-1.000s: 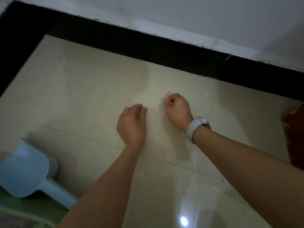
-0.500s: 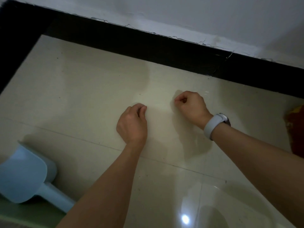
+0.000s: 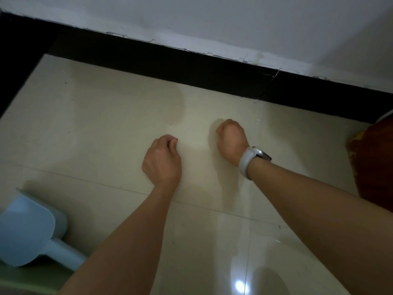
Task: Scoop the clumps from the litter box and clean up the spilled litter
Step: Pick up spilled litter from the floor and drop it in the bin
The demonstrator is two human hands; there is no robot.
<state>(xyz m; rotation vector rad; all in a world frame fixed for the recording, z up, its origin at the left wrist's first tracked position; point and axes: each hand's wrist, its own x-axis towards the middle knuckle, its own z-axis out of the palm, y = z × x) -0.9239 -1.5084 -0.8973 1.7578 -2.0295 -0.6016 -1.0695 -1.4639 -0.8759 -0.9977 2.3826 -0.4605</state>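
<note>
Left hand [image 3: 162,159], right hand [image 3: 231,138] curled — contents hidden; scoop [image 3: 29,233] cropped.

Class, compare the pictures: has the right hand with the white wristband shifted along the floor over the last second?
Yes. The right hand swung right, then came back leftward; against the black skirting-board crack it ends near its start.

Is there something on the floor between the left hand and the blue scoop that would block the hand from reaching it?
Nothing visible does. Only bare tile floor lies between the left hand and the blue scoop at lower left.
</note>
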